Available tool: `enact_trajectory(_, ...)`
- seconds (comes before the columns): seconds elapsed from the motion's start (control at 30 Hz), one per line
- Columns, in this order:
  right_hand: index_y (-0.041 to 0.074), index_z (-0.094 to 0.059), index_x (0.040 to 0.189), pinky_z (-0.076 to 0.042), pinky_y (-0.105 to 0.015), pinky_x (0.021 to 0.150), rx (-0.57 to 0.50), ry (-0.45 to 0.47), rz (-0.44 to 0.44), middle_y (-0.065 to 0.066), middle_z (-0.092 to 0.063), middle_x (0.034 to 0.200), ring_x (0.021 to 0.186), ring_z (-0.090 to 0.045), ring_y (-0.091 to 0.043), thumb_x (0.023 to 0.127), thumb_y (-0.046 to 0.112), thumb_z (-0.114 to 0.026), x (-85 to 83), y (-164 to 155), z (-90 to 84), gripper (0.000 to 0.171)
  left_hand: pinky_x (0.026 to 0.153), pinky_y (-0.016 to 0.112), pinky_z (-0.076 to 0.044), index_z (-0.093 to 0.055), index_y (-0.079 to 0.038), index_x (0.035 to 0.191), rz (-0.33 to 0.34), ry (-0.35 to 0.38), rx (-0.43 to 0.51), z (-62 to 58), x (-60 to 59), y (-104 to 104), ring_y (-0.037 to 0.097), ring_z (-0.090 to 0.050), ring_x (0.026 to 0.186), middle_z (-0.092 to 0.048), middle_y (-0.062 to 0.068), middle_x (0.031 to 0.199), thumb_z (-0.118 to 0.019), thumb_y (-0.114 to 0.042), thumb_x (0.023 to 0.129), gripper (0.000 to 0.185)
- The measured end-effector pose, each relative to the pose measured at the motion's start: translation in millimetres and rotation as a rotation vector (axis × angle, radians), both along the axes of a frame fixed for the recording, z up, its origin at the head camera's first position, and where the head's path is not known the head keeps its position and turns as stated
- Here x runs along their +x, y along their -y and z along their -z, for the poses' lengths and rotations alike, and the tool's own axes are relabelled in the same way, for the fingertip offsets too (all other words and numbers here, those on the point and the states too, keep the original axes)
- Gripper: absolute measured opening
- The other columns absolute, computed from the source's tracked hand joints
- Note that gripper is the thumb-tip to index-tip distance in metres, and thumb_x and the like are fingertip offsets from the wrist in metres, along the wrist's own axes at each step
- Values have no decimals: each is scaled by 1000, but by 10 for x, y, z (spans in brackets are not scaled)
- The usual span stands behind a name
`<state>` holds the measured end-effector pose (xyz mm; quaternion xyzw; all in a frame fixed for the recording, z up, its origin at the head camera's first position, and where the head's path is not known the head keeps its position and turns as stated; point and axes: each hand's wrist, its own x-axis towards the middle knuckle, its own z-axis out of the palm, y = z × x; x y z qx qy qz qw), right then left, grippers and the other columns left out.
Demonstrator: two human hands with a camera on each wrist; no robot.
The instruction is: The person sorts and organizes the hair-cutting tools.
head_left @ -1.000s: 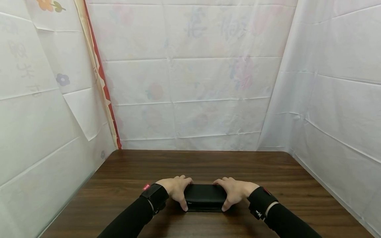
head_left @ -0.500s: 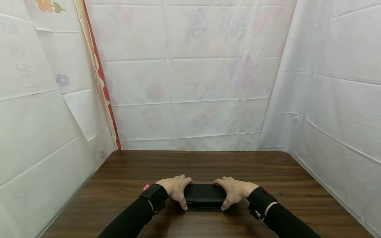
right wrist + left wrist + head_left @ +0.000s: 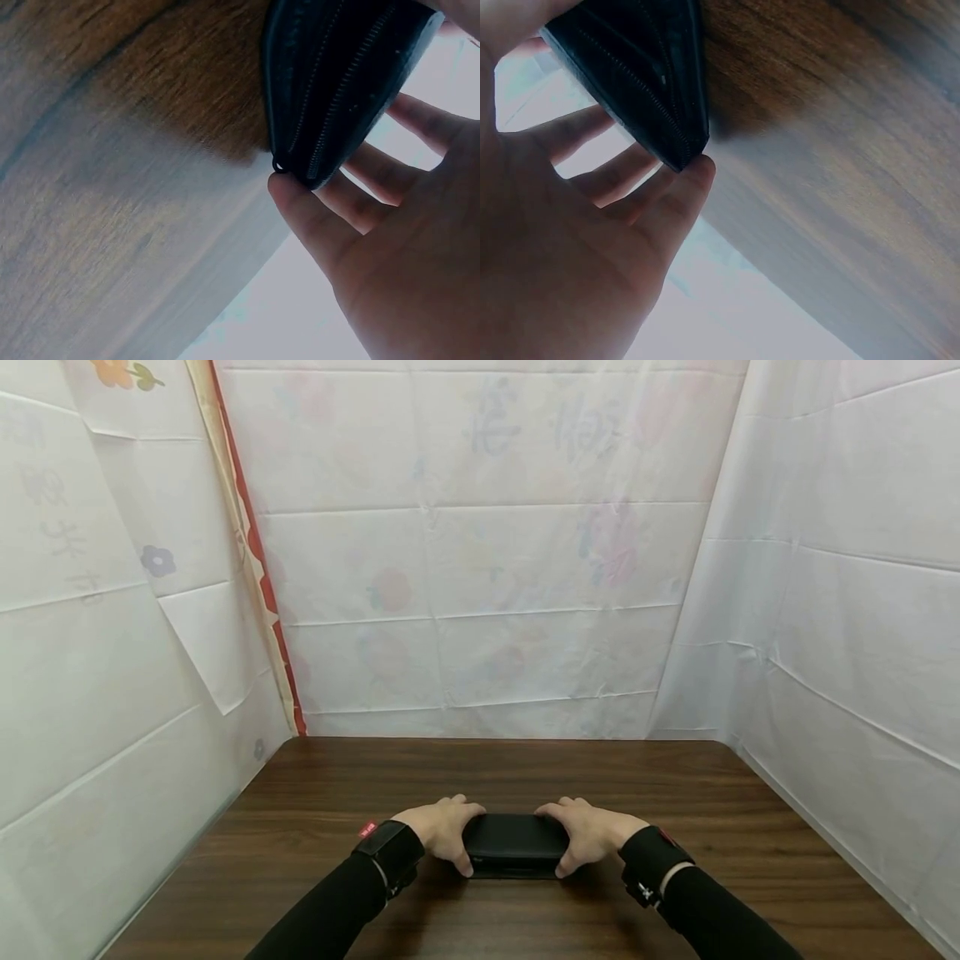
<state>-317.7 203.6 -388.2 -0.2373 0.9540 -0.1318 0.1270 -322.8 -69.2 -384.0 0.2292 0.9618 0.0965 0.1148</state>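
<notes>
A black leather-like zip wallet [image 3: 516,837] is at the near middle of the table, its long side running left to right. My left hand [image 3: 446,828] grips its left end, thumb at the near edge and fingers at the far edge. At the right end, my right hand [image 3: 589,832] holds it the same way. Two zipper tracks run along the wallet's side [image 3: 634,71] in the left wrist view. The right wrist view shows a small black loop at one corner of the wallet [image 3: 337,90]. Whether its underside touches the table I cannot tell.
The dark brown wooden table [image 3: 360,777] extends around the wallet and back to a white sheet [image 3: 480,560]. More white sheeting [image 3: 847,610] hangs along the right side, and a left sheet [image 3: 97,677] has faint flower prints. A red-and-cream edge [image 3: 258,560] runs down the left corner.
Both hands and the wallet have shifted slightly upward in the head view over the last half second. The grip at each end looks the same.
</notes>
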Motion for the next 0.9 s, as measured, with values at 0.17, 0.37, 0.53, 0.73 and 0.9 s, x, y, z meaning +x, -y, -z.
enact_trajectory(0.17, 18, -47, 151, -45, -53, 97, -9, -3, -6, -4, -51, 136, 124, -47, -29, 74, 26, -90, -25, 3, 7, 88, 94, 46, -48, -52, -21, 149, 2, -2, 10, -1, -17, 9, 25, -50, 122, -52, 3, 136, -94, -32, 72, 89)
enact_trajectory(0.37, 18, -47, 151, -44, -54, 99, -12, 0, 4, -6, -50, 139, 126, -46, -30, 75, 27, -90, -67, 3, -2, 88, 95, 46, -48, -51, -19, 150, 11, -14, 19, 0, -35, 13, 26, -51, 122, -52, 5, 137, -92, -30, 74, 88)
enact_trajectory(0.53, 18, -47, 151, -44, -52, 99, -12, -2, 14, -5, -51, 136, 125, -47, -29, 75, 26, -91, -93, 11, 3, 88, 97, 49, -47, -49, -18, 151, -2, -4, 40, 18, -55, 18, 29, -48, 128, -49, 7, 142, -91, -28, 76, 86)
enact_trajectory(0.73, 17, -47, 151, -44, -52, 100, -18, -4, 15, -6, -51, 139, 128, -46, -31, 75, 26, -91, -114, 15, 17, 88, 96, 48, -47, -50, -18, 151, -11, -8, 55, 53, -99, 27, 28, -49, 126, -51, 6, 138, -89, -28, 76, 85)
enact_trajectory(0.9, 17, -47, 152, -43, -54, 101, -26, -3, 19, -8, -49, 143, 133, -44, -34, 76, 25, -90, -140, 2, 20, 87, 95, 48, -47, -50, -18, 151, -12, -15, 65, 76, -118, 17, 27, -50, 125, -53, 5, 136, -88, -27, 76, 85)
